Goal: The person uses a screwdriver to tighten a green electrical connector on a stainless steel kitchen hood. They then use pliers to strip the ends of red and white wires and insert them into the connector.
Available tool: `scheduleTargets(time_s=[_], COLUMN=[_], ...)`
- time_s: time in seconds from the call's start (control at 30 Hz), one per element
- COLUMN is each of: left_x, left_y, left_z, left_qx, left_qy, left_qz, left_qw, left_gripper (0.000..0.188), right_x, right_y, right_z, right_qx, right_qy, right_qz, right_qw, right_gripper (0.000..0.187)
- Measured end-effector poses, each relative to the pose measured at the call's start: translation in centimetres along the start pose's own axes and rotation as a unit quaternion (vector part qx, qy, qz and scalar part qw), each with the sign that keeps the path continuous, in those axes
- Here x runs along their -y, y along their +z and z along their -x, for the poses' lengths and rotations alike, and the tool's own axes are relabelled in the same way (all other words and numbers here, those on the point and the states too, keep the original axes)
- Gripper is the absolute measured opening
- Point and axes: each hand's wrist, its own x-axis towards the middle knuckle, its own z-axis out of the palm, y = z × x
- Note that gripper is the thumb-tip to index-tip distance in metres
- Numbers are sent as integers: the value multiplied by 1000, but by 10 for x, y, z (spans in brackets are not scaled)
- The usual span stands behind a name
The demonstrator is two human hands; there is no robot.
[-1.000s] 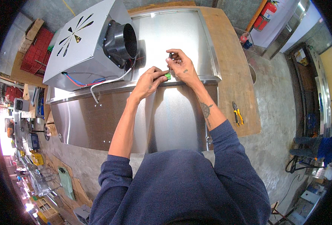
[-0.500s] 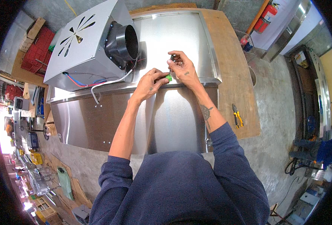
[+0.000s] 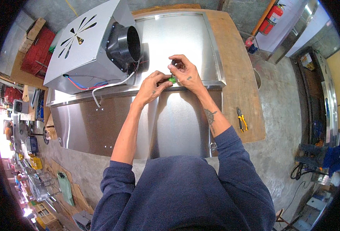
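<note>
Between the thumb and fingers of my left hand (image 3: 153,86) is a small green connector block (image 3: 172,80), held just above the front ridge of a stainless steel hood (image 3: 185,115). My right hand (image 3: 187,73) pinches the dark handle of a small screwdriver (image 3: 173,62), held upright. Its shaft points down at the green block; whether the tip sits inside it is too small to tell. Left of my hands, a grey metal motor box (image 3: 89,46) with a round black duct outlet (image 3: 132,44) rests on the hood. A white cable (image 3: 114,87) and red and blue wires come from the box.
Yellow-handled pliers (image 3: 242,120) lie on the wooden tabletop (image 3: 239,69) right of the hood. A red fire extinguisher (image 3: 272,19) stands at the far right. Red crates (image 3: 40,54) are stacked at the left, and cluttered shelves line the left side.
My right hand and the screwdriver have shifted slightly down and left, closer over the green block. My left hand keeps its hold on the block.
</note>
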Motion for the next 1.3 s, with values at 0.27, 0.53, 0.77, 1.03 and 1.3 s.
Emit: scheduleTargets(time_s=[0.27, 0.53, 0.77, 1.03, 1.3], left_x=[4, 11, 18, 15, 15], left_y=[3, 1, 1, 2, 1], left_z=[-6, -12, -12, -11, -11], left_qx=[-5, 15, 22, 14, 16], left_qy=[50, 76, 90, 84, 77], left_qz=[-49, -5, -4, 10, 7], left_qw=[998, 997, 996, 996, 997], left_gripper=[29, 26, 24, 23, 24], right_x=[-39, -1, -13, -12, -2], right_y=[9, -2, -4, 0, 1], right_z=[-16, -5, -10, -7, -5], right_qx=[7, -7, 7, -15, -13], right_qy=[-75, -106, -65, -114, -119], right_qz=[-8, 50, 37, 53, 63], right_qw=[997, 993, 997, 992, 991], right_gripper=[31, 34, 34, 37, 36])
